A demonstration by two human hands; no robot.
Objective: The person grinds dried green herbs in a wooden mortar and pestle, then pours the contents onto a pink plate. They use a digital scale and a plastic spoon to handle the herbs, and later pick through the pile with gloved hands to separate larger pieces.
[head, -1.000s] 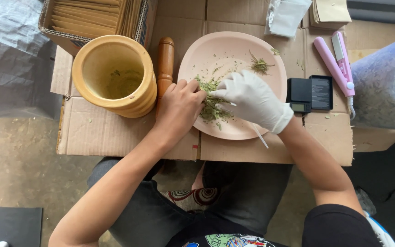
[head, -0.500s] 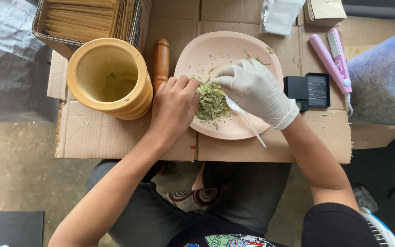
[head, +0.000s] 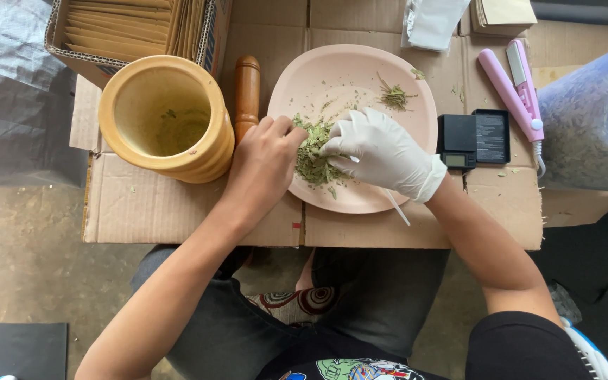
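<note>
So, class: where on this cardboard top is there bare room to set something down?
Bare cardboard lies in front of the wooden mortar, left of the pink plate. A smaller patch sits below the pocket scale. Both hands, left and gloved right, crowd the plate.
</note>
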